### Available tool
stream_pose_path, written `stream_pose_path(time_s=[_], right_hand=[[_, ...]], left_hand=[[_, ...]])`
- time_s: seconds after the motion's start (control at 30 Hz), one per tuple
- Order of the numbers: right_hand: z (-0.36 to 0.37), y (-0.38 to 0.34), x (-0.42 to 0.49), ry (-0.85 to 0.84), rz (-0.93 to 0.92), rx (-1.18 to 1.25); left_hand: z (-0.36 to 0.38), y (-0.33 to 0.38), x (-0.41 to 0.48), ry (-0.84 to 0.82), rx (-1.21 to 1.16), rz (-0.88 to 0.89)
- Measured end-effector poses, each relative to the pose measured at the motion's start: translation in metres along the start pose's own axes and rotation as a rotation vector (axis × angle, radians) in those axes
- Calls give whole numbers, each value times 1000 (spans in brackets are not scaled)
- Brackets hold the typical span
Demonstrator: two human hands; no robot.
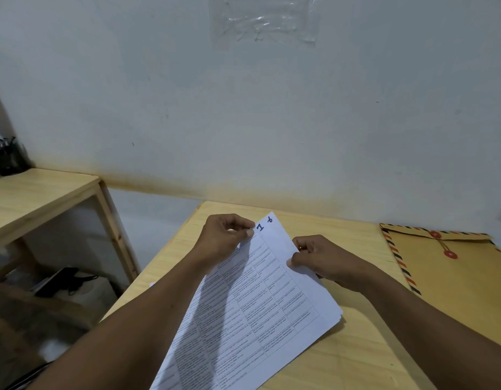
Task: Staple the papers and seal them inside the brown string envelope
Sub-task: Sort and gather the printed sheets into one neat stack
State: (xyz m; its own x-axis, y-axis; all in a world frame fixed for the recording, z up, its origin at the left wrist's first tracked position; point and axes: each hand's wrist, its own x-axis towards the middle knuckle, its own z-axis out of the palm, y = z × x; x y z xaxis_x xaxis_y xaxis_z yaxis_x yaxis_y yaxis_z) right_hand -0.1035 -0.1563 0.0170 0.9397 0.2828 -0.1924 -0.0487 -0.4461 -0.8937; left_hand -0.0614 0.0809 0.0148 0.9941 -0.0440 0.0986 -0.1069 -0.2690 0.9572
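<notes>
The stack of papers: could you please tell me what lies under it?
The papers lie over the light wooden table, pinched by the left hand and right hand. Whatever lies beneath the sheets is covered; a dark sliver under the right hand cannot be identified.

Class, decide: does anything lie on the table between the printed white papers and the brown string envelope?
No object does: only wooden table separates the printed white papers from the brown string envelope, besides the right hand pinching them.
</notes>
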Motion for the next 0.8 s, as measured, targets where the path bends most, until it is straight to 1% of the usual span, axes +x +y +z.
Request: stream_pose_path(time_s=[0.17, 0.27, 0.4, 0.57, 0.8], right_hand=[[-2, -2, -1, -52, 24, 22], [-1, -2, -1, -27, 23, -12], [2, -3, -2, -20, -27, -41], [8, -7, 0, 48, -48, -29], [14, -11, 1, 69, -99, -17]], left_hand=[[3, 0, 2, -40, 20, 30], [6, 1, 2, -59, 37, 52], [9, 5, 2, -46, 30, 77], [10, 12, 1, -53, 3, 91], [9, 12, -2, -6, 29, 81]])
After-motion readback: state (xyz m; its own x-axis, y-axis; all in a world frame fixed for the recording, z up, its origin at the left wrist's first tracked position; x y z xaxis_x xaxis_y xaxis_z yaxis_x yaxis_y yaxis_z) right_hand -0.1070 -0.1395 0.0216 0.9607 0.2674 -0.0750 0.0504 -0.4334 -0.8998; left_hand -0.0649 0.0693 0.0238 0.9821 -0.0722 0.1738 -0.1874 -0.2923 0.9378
